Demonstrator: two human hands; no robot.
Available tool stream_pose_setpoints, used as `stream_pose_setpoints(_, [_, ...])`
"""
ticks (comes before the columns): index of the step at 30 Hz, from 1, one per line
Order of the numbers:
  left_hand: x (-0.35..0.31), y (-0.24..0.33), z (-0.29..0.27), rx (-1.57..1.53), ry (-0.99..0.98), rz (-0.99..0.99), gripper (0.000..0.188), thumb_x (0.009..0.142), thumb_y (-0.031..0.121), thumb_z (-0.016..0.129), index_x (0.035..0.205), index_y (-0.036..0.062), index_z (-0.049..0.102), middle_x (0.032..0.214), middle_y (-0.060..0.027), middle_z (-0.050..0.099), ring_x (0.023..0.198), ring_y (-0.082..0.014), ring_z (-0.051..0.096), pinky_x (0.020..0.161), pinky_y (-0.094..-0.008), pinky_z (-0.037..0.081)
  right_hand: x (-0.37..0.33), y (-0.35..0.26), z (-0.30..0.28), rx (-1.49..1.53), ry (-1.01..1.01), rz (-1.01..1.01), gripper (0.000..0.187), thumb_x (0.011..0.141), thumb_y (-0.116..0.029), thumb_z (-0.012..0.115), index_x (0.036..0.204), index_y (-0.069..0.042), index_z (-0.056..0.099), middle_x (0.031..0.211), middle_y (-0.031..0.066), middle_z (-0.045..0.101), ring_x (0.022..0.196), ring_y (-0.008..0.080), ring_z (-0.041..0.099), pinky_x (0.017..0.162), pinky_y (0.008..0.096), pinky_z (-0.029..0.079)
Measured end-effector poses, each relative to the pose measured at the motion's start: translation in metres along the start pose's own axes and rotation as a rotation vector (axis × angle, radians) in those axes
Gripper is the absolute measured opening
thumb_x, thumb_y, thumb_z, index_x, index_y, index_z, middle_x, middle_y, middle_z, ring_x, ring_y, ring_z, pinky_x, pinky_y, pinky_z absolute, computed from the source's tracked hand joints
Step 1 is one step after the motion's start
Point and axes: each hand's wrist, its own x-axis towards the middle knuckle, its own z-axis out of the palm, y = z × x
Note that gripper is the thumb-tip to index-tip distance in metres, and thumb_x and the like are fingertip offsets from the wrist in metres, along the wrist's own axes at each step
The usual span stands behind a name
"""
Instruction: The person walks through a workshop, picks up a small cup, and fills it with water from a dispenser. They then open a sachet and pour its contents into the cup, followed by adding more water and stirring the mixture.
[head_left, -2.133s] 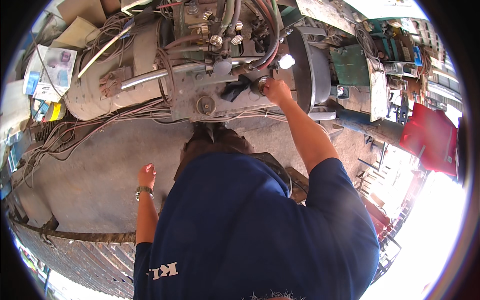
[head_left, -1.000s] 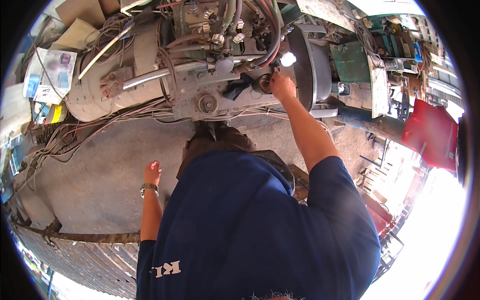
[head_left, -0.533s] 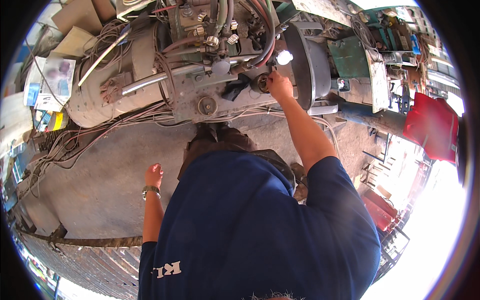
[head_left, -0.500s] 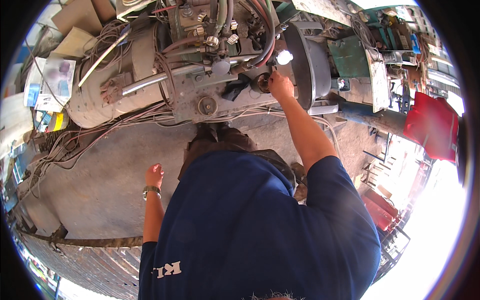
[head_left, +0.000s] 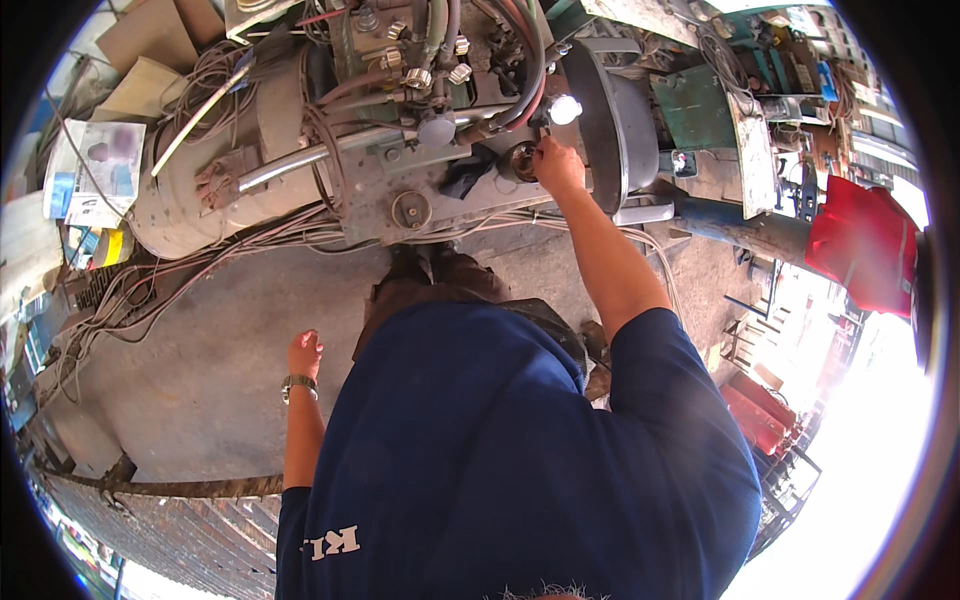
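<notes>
My right hand [head_left: 560, 167] reaches out to the machine, its fingers closed at the rim of a small round dark cup [head_left: 519, 162]. Whatever those fingers hold, if anything, is hidden. Just above this hand shines a bright round white knob or lamp [head_left: 565, 109]. A crumpled black cloth or glove [head_left: 466, 174] lies left of the cup on the machine's flat grey top [head_left: 368, 190]. Away from the machine, my left hand [head_left: 305, 355] hangs low over the floor at my side, its fingers curled in with nothing visible in them. A watch [head_left: 299, 382] is on that wrist.
Several hoses [head_left: 432, 40] and a shiny metal bar [head_left: 285, 166] cross the machine. A large grey cylinder [head_left: 165, 215] lies at the left. Cables [head_left: 220, 258] run along the machine's near edge. Right of my hand stands a dark rounded housing [head_left: 625, 130]; a red cloth [head_left: 862, 245] hangs farther right.
The whole view has shifted slightly. My right hand stays at the cup with a small change in its finger pose. The left hand hangs as before.
</notes>
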Motion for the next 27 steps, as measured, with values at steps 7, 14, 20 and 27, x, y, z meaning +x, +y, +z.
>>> stream_pose_setpoints(7, [-0.001, -0.007, 0.0, 0.01, 0.013, -0.012, 0.036, 0.103, 0.027, 0.066, 0.124, -0.0007, 0.07, 0.104, -0.0079, 0.074, 0.082, -0.0144, 0.069, 0.066, -0.0275, 0.051, 0.0, 0.001, 0.003, 0.014, 0.022, -0.019, 0.028, 0.095, -0.028, 0.062, 0.115, -0.012, 0.072, 0.112, 0.0213, 0.075, 0.106, 0.0426, 0.072, 0.094, 0.0525, 0.057])
stream_pose_setpoints(14, [0.008, -0.01, -0.003, 0.148, 0.039, 0.06, 0.037, 0.101, 0.029, 0.065, 0.124, -0.0002, 0.072, 0.106, -0.0129, 0.079, 0.089, -0.0198, 0.075, 0.08, -0.034, 0.057, 0.002, -0.001, 0.005, 0.067, 0.15, -0.038, 0.026, 0.095, -0.031, 0.062, 0.111, -0.012, 0.073, 0.106, 0.0221, 0.075, 0.102, 0.0448, 0.071, 0.088, 0.0541, 0.057])
stream_pose_setpoints(20, [0.003, -0.003, 0.0, 0.133, 0.075, 0.06, 0.031, 0.099, 0.026, 0.064, 0.118, 0.0026, 0.074, 0.099, -0.0096, 0.076, 0.084, -0.017, 0.071, 0.076, -0.0319, 0.054, -0.003, -0.001, 0.004, 0.174, 0.129, -0.085, 0.025, 0.093, -0.028, 0.063, 0.111, -0.014, 0.072, 0.105, 0.0234, 0.075, 0.103, 0.0462, 0.071, 0.091, 0.0537, 0.056])
stream_pose_setpoints(27, [0.001, -0.02, 0.012, 0.179, 0.114, 0.073, 0.038, 0.097, 0.034, 0.065, 0.118, 0.0041, 0.076, 0.1, -0.0155, 0.079, 0.09, -0.0236, 0.077, 0.084, -0.0374, 0.058, -0.007, 0.002, 0.004, 0.171, 0.112, -0.106, 0.023, 0.093, -0.028, 0.064, 0.108, -0.013, 0.073, 0.104, 0.0226, 0.075, 0.103, 0.0458, 0.071, 0.09, 0.054, 0.056])
